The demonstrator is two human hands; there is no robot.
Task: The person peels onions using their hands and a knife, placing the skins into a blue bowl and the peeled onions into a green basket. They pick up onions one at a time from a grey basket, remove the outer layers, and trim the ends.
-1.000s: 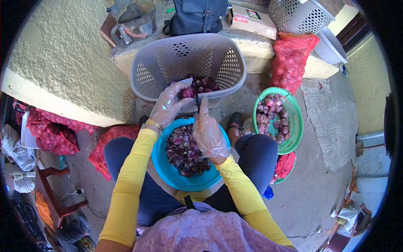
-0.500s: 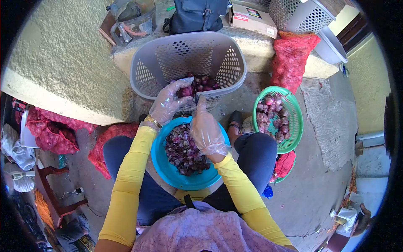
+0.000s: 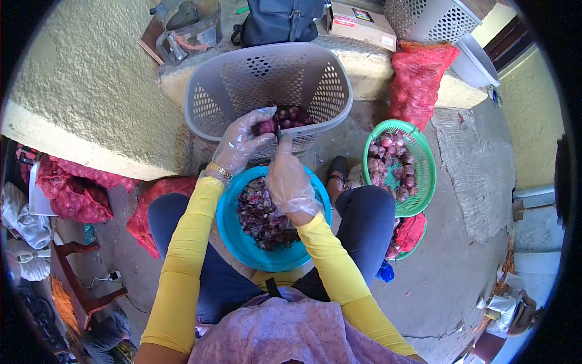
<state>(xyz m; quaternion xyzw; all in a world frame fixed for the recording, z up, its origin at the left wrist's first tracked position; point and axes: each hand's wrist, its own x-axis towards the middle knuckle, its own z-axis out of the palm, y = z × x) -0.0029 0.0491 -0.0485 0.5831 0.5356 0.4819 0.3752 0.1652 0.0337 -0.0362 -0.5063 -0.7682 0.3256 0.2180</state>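
Note:
My left hand, in a clear plastic glove, is closed around a purple-red onion at the near rim of the grey basket. My right hand, gloved likewise, grips a small knife whose dark blade points up against the onion; the handle is mostly hidden in my fingers. Inside the grey perforated basket lie several peeled onions. Below my hands a blue basin between my knees holds a heap of onion skins and trimmings.
A green basket with unpeeled onions stands at my right. Red mesh sacks are at back right and on the left. A black backpack and a cardboard box rest on the ledge behind the grey basket.
My right hand has shifted slightly left and up, bringing the knife closer to the onion. The left hand still holds the onion, and the whole view has moved slightly.

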